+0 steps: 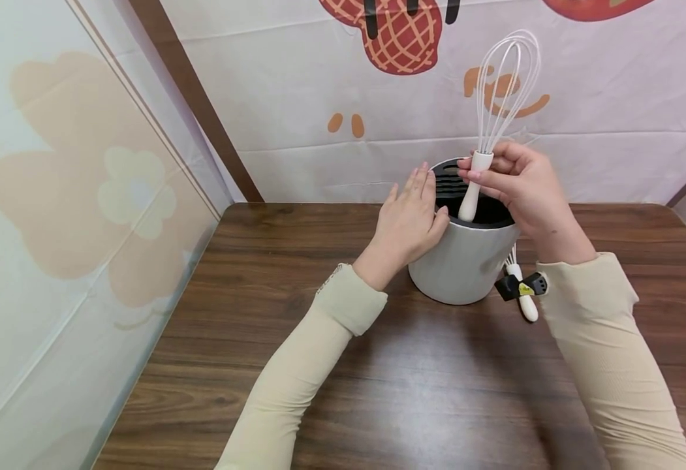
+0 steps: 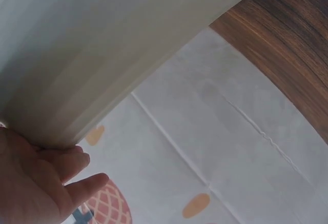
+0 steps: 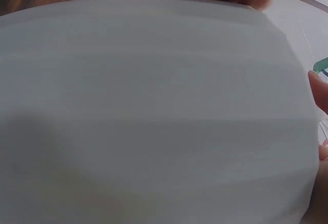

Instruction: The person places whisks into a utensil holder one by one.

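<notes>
A light grey utensil holder (image 1: 460, 261) with a black slotted insert (image 1: 450, 186) stands on the table near the back wall. My left hand (image 1: 408, 219) rests on the left side of its rim, fingers extended and thumb at the edge. In the left wrist view, that hand (image 2: 38, 178) touches the holder's rim (image 2: 56, 146). With thumb and fingers, my right hand (image 1: 525, 186) pinches a white whisk (image 1: 482, 162) by its handle. The whisk's wire loops point up, and its handle end is at the holder's opening. The holder's wall (image 3: 159, 106) fills most of the right wrist view.
Right of the holder, a second white whisk (image 1: 529, 308) lies on the dark wood table (image 1: 249, 313), partly covered by a black piece with a yellow label (image 1: 521, 287) at my right wrist. A printed cloth (image 1: 284, 98) hangs behind, and a pale flowered panel (image 1: 84, 196) borders the left.
</notes>
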`<state>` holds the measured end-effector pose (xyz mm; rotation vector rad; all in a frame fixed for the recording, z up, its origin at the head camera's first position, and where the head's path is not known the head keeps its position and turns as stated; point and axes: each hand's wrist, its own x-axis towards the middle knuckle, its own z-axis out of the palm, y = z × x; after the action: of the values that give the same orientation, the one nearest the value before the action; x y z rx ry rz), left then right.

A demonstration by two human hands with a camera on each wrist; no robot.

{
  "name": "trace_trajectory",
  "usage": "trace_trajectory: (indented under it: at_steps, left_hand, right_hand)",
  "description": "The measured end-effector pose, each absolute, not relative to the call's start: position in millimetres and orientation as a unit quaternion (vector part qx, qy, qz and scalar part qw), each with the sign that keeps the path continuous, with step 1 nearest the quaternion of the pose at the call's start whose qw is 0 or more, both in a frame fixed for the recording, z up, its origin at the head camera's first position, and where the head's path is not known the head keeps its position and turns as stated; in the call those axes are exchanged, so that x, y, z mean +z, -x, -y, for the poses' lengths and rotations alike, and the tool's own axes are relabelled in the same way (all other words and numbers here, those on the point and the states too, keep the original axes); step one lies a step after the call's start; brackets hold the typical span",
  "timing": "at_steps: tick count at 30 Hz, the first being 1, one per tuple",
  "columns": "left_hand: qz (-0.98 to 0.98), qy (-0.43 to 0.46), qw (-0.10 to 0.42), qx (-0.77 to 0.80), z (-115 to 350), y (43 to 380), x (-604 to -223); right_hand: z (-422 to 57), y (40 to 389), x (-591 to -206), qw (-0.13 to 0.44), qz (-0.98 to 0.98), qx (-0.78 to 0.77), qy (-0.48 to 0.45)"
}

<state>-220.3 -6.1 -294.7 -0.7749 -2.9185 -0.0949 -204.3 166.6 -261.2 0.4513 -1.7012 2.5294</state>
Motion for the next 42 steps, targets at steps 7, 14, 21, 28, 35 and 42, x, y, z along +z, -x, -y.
trace_trajectory:
  at_steps: [7, 14, 21, 28, 35, 42]
  left_hand:
    - [0.965, 0.254, 0.06, -0.032, 4.8, 221.6, -293.9]
    - [0.965, 0.253, 0.054, -0.03, 2.1, 221.9, -293.8]
    - [0.964, 0.255, 0.063, -0.031, 2.5, 221.7, -294.1]
    - [0.964, 0.257, 0.063, -0.034, 1.2, 222.3, -293.7]
    - [0.966, 0.251, 0.058, -0.031, 3.2, 222.1, -294.5]
    - [0.966, 0.249, 0.055, -0.033, 5.8, 222.1, -294.6]
  right_hand:
    - [-163.7, 206.5, -261.6, 0.029, 0.574, 0.807, -0.136]
    - [-164.8, 206.9, -262.2, 0.004, 0.575, 0.805, -0.146]
    - [-164.9, 203.7, -257.5, 0.016, 0.578, 0.807, -0.116]
    - [-164.6, 202.5, -252.7, 0.03, 0.564, 0.819, -0.101]
    - [-160.9, 204.5, -253.2, 0.04, 0.556, 0.825, -0.097]
    - [-159.4, 205.4, -254.7, 0.041, 0.556, 0.824, -0.101]
